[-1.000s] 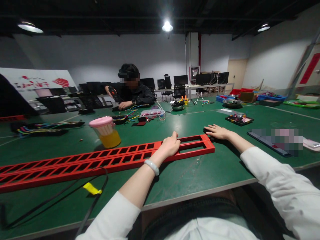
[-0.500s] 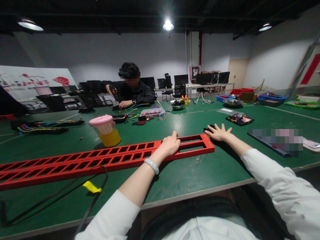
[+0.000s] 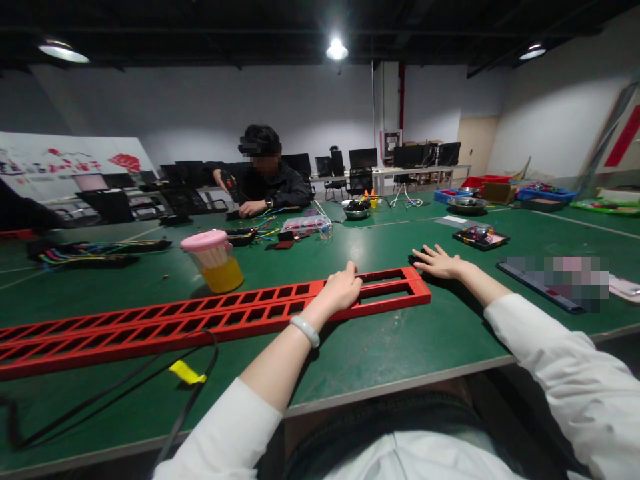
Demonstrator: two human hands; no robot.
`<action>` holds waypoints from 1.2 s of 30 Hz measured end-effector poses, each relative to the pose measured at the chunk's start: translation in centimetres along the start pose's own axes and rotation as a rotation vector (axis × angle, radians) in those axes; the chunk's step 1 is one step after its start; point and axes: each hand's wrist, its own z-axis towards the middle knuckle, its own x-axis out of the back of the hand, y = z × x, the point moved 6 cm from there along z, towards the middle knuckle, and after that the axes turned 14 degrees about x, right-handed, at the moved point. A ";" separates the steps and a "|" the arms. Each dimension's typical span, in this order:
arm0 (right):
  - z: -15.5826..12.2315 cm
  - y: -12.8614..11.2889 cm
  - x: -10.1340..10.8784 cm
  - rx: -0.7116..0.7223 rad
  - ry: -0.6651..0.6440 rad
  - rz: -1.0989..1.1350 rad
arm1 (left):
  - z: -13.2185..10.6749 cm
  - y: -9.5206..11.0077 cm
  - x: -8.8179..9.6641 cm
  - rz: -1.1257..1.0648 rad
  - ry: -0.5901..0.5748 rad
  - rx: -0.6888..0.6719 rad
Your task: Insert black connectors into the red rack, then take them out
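Note:
A long red slotted metal rail (image 3: 210,319) lies across the green table (image 3: 400,347), running from the far left to the middle. My left hand (image 3: 341,288) is closed around the rail's far edge near its right end. Just beyond that end, my right hand (image 3: 440,262) lies flat on the table with fingers spread, over a small dark object that is mostly hidden beneath it.
A pink-lidded cup of yellow liquid (image 3: 214,260) stands behind the rail. A black cable with a yellow tag (image 3: 185,372) loops at the near left. A black tray (image 3: 480,237) and a long dark strip (image 3: 540,287) lie right. A person (image 3: 260,175) works opposite among coloured wires.
My right hand lifted slightly and spread its fingers beside the rail's end. My left hand stays on the rail, and the rail has not shifted.

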 end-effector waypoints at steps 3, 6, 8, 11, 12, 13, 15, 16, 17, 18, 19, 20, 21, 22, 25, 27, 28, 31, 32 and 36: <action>0.2 -0.2 0.0 0.011 0.030 -0.012 | 0.1 0.0 -0.1 0.003 -0.003 -0.006; 0.4 -0.3 0.0 0.015 0.062 -0.008 | 0.1 0.0 0.0 0.002 0.000 -0.009; 0.5 -0.3 0.0 0.028 0.068 0.001 | 0.1 0.0 0.0 -0.001 0.001 -0.011; 0.7 -0.4 0.0 0.052 0.076 0.005 | 0.1 -0.1 0.0 -0.006 -0.003 -0.010; 0.8 -0.4 0.1 0.057 0.089 0.004 | 0.1 -0.1 -0.1 -0.006 -0.004 -0.011; 0.8 -0.4 0.3 0.059 0.111 0.003 | 0.1 -0.1 -0.1 -0.005 -0.004 -0.013; 0.9 -0.5 0.8 0.072 0.168 -0.008 | 0.1 -0.2 -0.2 -0.004 -0.001 -0.021; 0.9 -0.7 1.0 0.089 0.197 -0.023 | 0.2 -0.2 -0.3 -0.004 0.003 -0.026; 1.0 -1.0 1.3 0.117 0.218 -0.044 | 0.2 -0.2 -0.3 -0.003 0.006 -0.028; 1.1 -1.4 1.4 0.159 0.228 -0.067 | 0.2 -0.2 -0.3 -0.002 0.009 -0.028; 1.3 -1.9 1.5 0.208 0.225 -0.090 | 0.2 -0.2 -0.3 -0.004 0.011 -0.027; 1.4 -2.4 1.5 0.259 0.213 -0.109 | 0.2 -0.2 -0.3 -0.006 0.012 -0.025; 1.6 -2.9 1.5 0.302 0.197 -0.122 | 0.2 -0.2 -0.2 -0.009 0.012 -0.023; 1.8 -3.3 1.5 0.333 0.181 -0.133 | 0.2 -0.2 -0.2 -0.011 0.011 -0.021; 2.5 -3.8 1.6 0.351 0.152 -0.166 | 0.1 -0.1 -0.1 -0.013 0.004 -0.009; 2.9 -3.7 1.5 0.328 0.128 -0.180 | 0.0 0.0 0.0 -0.007 -0.002 -0.001; 3.0 -3.7 1.4 0.317 0.113 -0.180 | -0.1 0.0 0.1 -0.005 -0.005 0.003; 3.0 -3.4 1.2 0.302 0.081 -0.171 | -0.2 0.1 0.2 -0.003 -0.015 0.012; 3.0 -3.3 1.2 0.302 0.077 -0.171 | -0.3 0.1 0.2 -0.004 -0.021 0.012; 2.9 -3.2 1.1 0.319 0.080 -0.180 | -0.4 0.3 0.3 -0.004 -0.019 0.000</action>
